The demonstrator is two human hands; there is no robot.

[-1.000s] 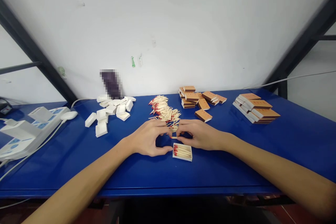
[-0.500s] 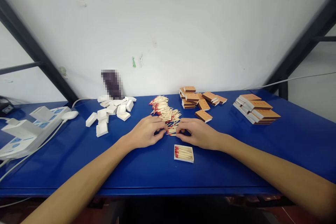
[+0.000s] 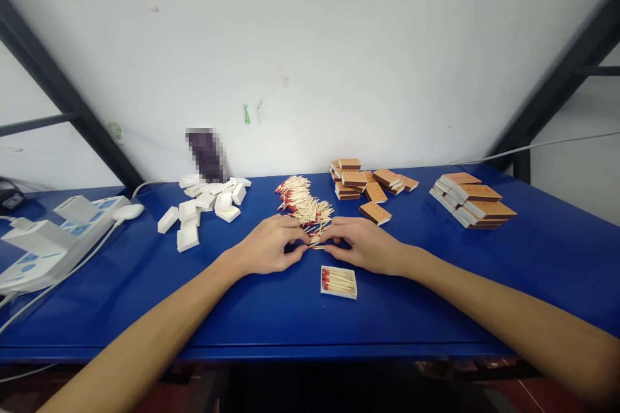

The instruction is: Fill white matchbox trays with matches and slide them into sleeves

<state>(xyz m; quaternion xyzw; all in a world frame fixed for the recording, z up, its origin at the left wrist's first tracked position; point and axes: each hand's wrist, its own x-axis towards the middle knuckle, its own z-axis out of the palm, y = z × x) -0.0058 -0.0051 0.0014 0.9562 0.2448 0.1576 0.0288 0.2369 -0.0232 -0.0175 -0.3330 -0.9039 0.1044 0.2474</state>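
Note:
Loose matchsticks with red heads lie in a long heap at the middle of the blue table. At the heap's near end, my left hand has its thumb and fingers curved round the red-head ends of a few matches. Facing it, my right hand closes on the plain ends of the same small bunch. The bunch lies level between the two hands, low over the table; its exact number is hidden by the fingertips. Just in front of my right hand rests a white matchbox tray, partly filled with matches, heads to the left.
White empty trays lie piled at the left. Brown matchbox sleeves are heaped behind my right hand, and stacked matchboxes stand farther right. A power strip with chargers and cables occupies the left end. A blurred dark object leans on the wall.
My thumbs and fingertips have drawn in around the near matches, and my right fingertips have shifted slightly left. The tray and the piles stay where they were.

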